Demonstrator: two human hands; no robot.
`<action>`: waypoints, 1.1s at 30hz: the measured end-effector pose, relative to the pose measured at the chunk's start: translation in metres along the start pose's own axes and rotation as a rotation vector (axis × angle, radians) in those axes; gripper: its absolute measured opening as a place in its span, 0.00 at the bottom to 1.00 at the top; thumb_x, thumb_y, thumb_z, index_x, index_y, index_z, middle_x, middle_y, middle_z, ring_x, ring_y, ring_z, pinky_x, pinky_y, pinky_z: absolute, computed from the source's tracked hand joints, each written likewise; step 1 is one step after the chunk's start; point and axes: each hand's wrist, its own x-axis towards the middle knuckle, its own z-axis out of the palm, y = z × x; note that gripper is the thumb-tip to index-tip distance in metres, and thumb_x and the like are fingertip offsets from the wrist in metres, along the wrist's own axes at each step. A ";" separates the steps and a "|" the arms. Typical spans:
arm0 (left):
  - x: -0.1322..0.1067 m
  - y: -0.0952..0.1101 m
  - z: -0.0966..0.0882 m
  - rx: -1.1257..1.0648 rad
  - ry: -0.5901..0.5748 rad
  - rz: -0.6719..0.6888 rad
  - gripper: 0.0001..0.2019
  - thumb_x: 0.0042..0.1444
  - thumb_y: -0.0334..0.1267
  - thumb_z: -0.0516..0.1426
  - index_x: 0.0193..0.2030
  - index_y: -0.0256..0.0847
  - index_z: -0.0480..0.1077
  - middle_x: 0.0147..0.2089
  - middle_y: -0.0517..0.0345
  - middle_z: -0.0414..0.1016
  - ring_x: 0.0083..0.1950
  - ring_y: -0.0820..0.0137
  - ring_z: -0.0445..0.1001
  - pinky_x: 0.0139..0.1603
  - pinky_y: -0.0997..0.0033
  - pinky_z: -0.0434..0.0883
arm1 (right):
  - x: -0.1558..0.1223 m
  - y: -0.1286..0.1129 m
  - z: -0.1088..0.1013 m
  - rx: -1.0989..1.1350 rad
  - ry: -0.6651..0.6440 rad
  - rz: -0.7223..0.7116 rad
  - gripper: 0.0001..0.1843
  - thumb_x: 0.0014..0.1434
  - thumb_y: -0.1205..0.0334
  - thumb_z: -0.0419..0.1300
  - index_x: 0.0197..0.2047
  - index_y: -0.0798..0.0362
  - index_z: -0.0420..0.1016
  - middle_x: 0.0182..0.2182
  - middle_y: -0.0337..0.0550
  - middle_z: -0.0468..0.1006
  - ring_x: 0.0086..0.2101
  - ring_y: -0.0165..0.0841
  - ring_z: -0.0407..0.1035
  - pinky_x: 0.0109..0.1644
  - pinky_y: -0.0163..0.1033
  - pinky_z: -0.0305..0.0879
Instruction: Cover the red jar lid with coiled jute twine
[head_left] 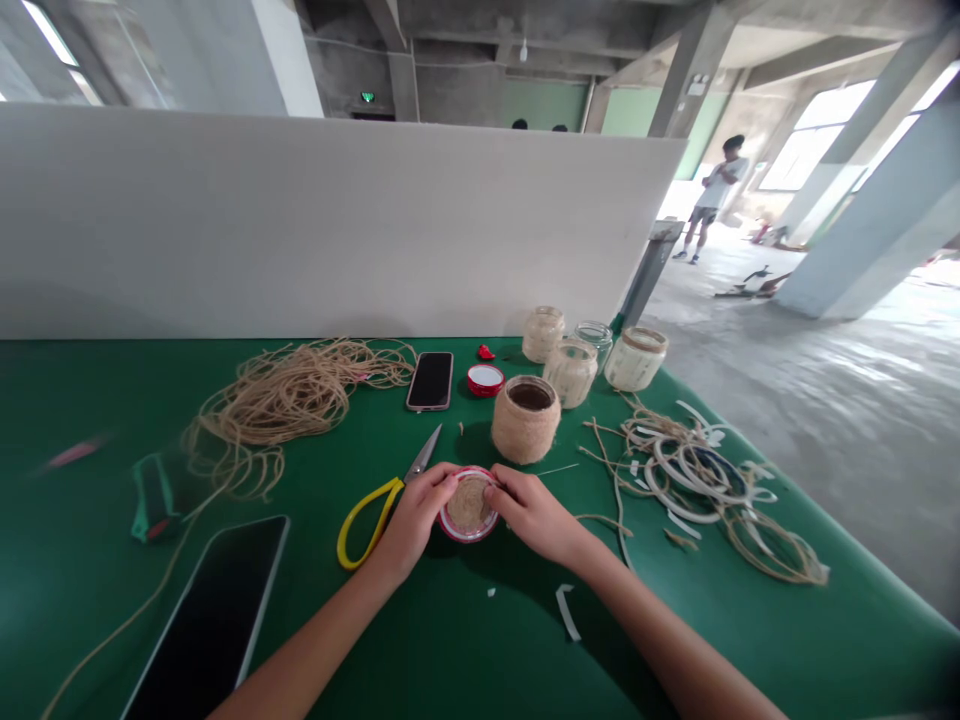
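A smartphone [430, 381] and a tablet [206, 620] lie face-up on the green table [75, 385].

No legible text anywhere; green exit sign [367, 97] above the far doorway shows only a tiny blurred mark; small white placard [697, 86] on the concrete pillar [688, 110] too small to read; black phone [430, 381] screen dark; red-rimmed jar lid [469, 538] shows no print.
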 end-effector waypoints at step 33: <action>-0.002 0.001 0.003 0.071 0.247 0.027 0.14 0.53 0.45 0.53 0.38 0.37 0.70 0.34 0.56 0.73 0.35 0.67 0.71 0.36 0.71 0.67 | 0.000 0.008 0.020 -0.006 0.043 0.019 0.09 0.58 0.58 0.52 0.29 0.53 0.61 0.23 0.35 0.66 0.24 0.27 0.59 0.28 0.32 0.53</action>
